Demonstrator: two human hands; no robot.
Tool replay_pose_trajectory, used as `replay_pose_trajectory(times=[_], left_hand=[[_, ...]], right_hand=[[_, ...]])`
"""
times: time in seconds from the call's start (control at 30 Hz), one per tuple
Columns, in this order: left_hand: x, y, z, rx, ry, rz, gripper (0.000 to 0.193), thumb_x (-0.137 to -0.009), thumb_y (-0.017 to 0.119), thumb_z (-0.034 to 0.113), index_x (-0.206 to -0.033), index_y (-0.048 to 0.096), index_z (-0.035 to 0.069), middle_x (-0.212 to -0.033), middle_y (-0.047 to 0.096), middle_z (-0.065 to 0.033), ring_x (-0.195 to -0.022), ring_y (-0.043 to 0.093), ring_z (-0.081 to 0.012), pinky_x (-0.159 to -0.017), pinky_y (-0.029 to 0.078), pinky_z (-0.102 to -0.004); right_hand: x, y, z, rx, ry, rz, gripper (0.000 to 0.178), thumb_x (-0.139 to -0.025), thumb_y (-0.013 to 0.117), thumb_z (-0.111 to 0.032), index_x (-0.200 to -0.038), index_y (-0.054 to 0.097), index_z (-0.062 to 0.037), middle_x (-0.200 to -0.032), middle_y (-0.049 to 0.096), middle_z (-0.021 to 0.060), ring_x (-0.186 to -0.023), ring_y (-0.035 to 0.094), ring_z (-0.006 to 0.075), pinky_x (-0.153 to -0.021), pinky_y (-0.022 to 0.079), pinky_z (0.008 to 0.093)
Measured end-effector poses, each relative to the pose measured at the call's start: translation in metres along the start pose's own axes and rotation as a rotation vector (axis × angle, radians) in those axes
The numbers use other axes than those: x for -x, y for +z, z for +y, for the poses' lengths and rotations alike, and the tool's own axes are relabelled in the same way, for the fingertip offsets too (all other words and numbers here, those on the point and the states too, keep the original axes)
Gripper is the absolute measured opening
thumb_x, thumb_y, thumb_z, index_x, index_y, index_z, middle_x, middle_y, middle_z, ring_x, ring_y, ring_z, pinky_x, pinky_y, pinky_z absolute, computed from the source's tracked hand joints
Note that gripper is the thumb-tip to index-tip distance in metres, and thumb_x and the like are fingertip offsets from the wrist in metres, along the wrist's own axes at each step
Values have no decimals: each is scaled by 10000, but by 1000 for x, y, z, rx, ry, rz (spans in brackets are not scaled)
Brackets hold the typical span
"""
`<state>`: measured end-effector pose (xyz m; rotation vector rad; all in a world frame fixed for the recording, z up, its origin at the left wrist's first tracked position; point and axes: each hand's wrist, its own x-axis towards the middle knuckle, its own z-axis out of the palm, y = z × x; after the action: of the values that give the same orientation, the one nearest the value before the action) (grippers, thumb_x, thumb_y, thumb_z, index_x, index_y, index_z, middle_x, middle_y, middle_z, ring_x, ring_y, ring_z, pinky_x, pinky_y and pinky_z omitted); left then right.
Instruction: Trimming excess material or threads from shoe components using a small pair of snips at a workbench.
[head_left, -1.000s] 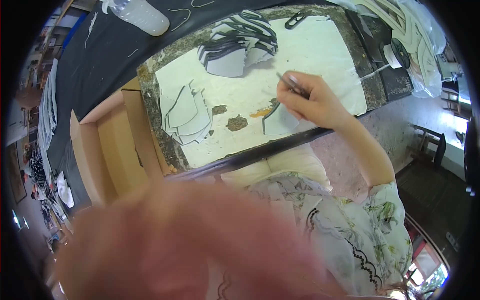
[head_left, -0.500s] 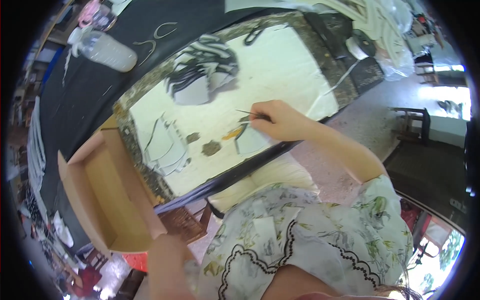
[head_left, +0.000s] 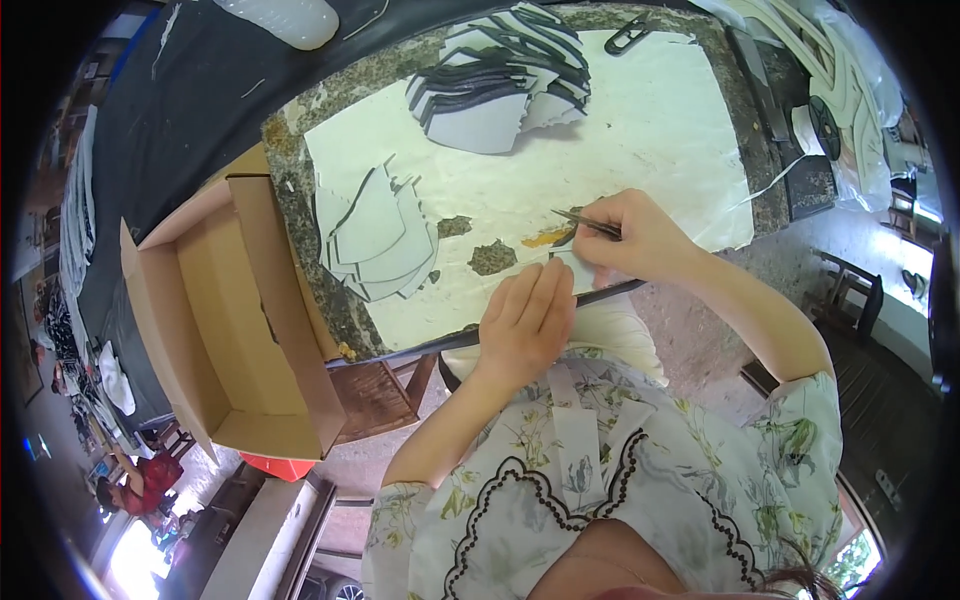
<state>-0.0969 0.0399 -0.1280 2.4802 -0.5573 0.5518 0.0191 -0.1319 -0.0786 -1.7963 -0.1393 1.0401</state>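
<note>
I see my right hand (head_left: 632,238) over the near edge of the mottled stone-topped bench (head_left: 300,215), its fingers (head_left: 600,215) pinched closed around a thin dark metal tool (head_left: 583,223) that points leftward and slightly up. The tool's tip sits just above a small orange-yellow smear (head_left: 546,238) on the big white paper sheet (head_left: 650,150) covering the bench top. My left hand (head_left: 525,320) lies flat beside it, fingers together and straight, pressing down at the bench's front edge; it grips nothing. Its fingertips touch a pale flat cut piece (head_left: 578,270) that lies just under the right hand, but most of that piece is hidden, so I cannot tell its shape.

To the left of the tool, a fanned stack of white curved cut pieces with dark edges (head_left: 375,235) rests on the sheet, with two worn brown patches (head_left: 492,257) between it and my hands. A bigger heap of similar white and black pieces (head_left: 500,85) lies further back. An open brown cardboard box (head_left: 220,320) sits against the bench's left end. A black clip (head_left: 630,35) lies at the far edge.
</note>
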Motion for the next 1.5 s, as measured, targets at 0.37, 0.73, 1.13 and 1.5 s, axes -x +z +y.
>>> replay_pose_trajectory(times=[0.37, 0.73, 1.13, 1.5], left_hand=[[0, -3, 4, 29, -53, -79, 328, -789, 668, 78, -1104, 655, -12, -1255, 613, -138, -1075, 592, -285, -888, 477, -402], [-4, -1, 6, 7, -108, -97, 386, -797, 645, 84, -1173, 629, 0, -1235, 615, -107, -1046, 574, -283, -899, 429, -398], [-18, -6, 7, -12, -120, -230, 533, -748, 636, 116, -1272, 598, 24, -1181, 564, -94, -998, 531, -282, -885, 415, -413], [-37, 1, 8, -126, 56, -267, 416, -779, 634, 41, -1183, 610, -53, -1037, 561, -114, -950, 573, -253, -810, 493, -356]], right_hand=[[3, -1, -6, -2, 27, -23, 162, -838, 591, -67, -700, 556, 11, -615, 556, 17, -569, 644, 114, -520, 505, 236], [-3, -23, -9, 459, -191, 31, 133, -773, 628, -109, -723, 620, 14, -575, 565, 84, -518, 565, 166, -512, 432, 325], [-9, -30, -3, 586, -285, 102, 146, -766, 640, -125, -730, 633, 16, -606, 596, 140, -553, 591, 288, -536, 445, 368], [-18, -48, -18, 677, -360, 42, 161, -777, 630, -112, -739, 624, 43, -605, 604, 167, -545, 609, 305, -549, 473, 371]])
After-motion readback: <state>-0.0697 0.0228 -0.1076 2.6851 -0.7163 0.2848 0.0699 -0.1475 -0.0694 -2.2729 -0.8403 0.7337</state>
